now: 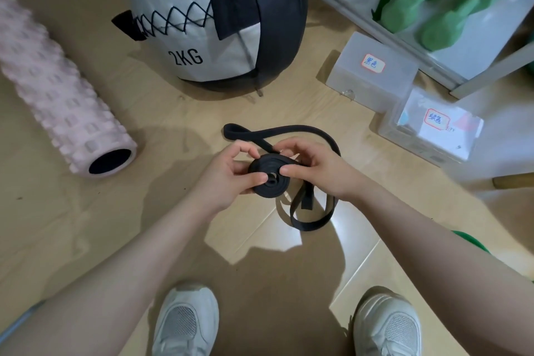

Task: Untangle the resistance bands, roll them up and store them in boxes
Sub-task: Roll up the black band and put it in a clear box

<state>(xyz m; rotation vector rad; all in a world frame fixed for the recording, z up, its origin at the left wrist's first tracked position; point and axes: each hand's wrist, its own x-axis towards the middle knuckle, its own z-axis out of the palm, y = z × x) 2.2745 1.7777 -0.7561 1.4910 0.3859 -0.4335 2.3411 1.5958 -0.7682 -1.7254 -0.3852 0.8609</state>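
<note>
A black resistance band [270,179] is partly wound into a flat coil held above the floor at mid-frame. My left hand [231,173] grips the coil's left side, thumb on top. My right hand [313,166] pinches the coil's right side. The band's loose part loops away toward the top [291,128] and hangs in a loop below my right wrist. Two translucent lidded boxes stand at the right: one with a red-framed label [372,72], and a nearer one [433,127] with papers inside.
A pink foam roller [57,95] lies at the left. A white and black 2KG ball [219,17] sits behind the band. Green dumbbells [445,6] rest on a white shelf at top right. My white shoes [185,324] stand on the wooden floor.
</note>
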